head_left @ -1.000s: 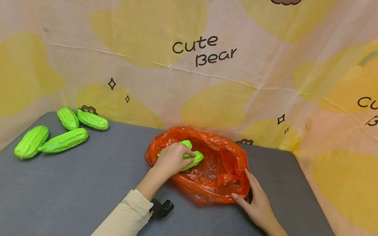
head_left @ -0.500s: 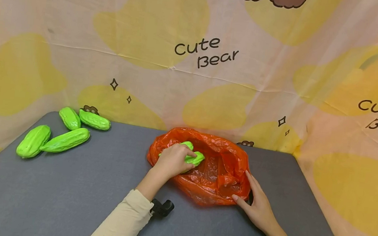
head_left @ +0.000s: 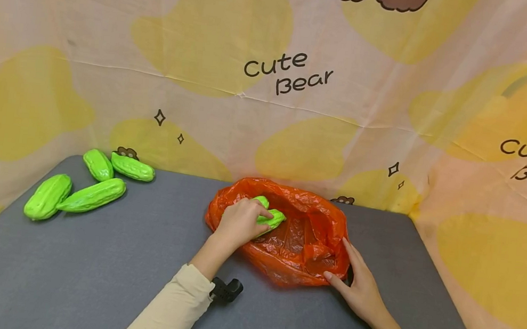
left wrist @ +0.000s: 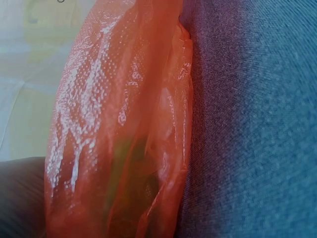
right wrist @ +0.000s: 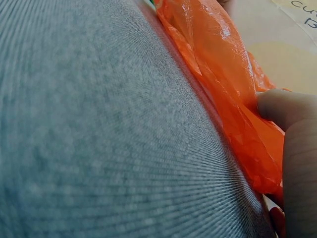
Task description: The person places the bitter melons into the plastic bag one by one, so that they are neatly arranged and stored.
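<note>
A red plastic bag (head_left: 276, 269) lies on the grey table with its mouth wide open. Inside its left part are green bitter melons (head_left: 275, 220), at least two of them showing. My left hand (head_left: 239, 222) reaches into the bag over them, fingers and thumb curled round one melon; most of that melon is hidden by the hand. With thumb and fingers spread round the bag's right edge, my right hand (head_left: 360, 288) holds the rim. In the left wrist view, a dark green shape shows through the red plastic (left wrist: 119, 64). The right wrist view has the thumb (right wrist: 277, 106) touching the bag.
Several more bitter melons (head_left: 92, 196) lie loose at the table's far left. A patterned cloth backdrop (head_left: 200, 34) rises behind the table (head_left: 88, 275) and along its sides. Black wrist devices (head_left: 227, 290) sit on both forearms.
The scene shifts slightly right and down in the head view early on. Both hands stay nearly in place at the bag; the left fingers shift only slightly over the melon.
</note>
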A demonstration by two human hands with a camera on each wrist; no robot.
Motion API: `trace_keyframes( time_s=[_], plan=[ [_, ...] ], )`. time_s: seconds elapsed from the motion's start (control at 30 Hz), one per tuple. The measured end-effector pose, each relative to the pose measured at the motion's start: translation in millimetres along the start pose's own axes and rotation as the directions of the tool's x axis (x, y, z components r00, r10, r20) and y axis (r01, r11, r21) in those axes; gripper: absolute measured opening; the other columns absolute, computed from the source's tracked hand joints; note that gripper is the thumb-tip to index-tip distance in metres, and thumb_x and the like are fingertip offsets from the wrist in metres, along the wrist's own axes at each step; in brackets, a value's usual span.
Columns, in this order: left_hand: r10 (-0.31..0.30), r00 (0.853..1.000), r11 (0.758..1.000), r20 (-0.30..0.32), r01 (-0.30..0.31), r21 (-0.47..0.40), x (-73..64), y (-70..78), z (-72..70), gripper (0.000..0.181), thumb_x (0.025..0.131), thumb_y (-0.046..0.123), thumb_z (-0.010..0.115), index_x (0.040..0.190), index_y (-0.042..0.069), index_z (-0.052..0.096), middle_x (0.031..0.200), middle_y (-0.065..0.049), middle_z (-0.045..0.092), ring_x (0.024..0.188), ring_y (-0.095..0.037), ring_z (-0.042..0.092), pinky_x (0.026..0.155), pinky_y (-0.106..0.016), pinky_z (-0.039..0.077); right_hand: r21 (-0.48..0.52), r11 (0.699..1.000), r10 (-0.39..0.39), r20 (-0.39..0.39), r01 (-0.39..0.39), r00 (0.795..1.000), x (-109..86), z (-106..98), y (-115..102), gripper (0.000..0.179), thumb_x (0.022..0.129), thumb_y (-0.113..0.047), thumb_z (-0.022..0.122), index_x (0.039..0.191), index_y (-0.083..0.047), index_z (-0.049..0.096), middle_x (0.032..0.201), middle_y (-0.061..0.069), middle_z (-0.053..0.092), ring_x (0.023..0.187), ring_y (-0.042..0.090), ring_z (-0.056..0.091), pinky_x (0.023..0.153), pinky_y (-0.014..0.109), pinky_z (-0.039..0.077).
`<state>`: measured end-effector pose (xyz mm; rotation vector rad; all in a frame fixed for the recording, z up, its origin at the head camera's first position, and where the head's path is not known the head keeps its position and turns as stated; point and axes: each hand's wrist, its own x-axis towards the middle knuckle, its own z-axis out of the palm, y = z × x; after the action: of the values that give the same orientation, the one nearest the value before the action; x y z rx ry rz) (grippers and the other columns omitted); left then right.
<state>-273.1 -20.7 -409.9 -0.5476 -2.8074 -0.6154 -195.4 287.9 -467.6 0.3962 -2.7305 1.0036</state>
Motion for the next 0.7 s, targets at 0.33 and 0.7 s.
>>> trace_keyframes(
  time_s=[0.33, 0.7],
  plan=[
    [-0.011, 1.000, 1.000, 0.016, 0.011, -0.013, 0.1, -0.3, -0.2, 0.024, 0.082, 0.033, 0.084, 0.105, 0.031, 0.082, 0.113, 0.002, 0.077, 0.100, -0.026, 0.072, 0.065, -0.043, 0.058, 0.002, 1.000, 0.005, 0.002, -0.005, 1.000, -0.8, 0.3, 0.1, 0.089, 0.088, -0.031, 0.077, 0.161, -0.012, 0.028, 0.160, 0.026, 0.035, 0.142, 0.050, 0.038, 0.107, 0.075, 0.033],
    [-0.018, 0.999, 1.000, 0.032, 0.019, -0.019, 0.5, -1.5, -0.1, 0.025, 0.082, 0.034, 0.084, 0.107, 0.032, 0.081, 0.116, 0.003, 0.076, 0.104, -0.025, 0.071, 0.067, -0.041, 0.058, 0.005, 1.000, 0.004, 0.002, -0.004, 1.000, -0.2, -0.2, -0.8, 0.089, 0.088, -0.031, 0.078, 0.160, -0.012, 0.029, 0.160, 0.026, 0.035, 0.143, 0.051, 0.038, 0.106, 0.075, 0.033]
  ],
)
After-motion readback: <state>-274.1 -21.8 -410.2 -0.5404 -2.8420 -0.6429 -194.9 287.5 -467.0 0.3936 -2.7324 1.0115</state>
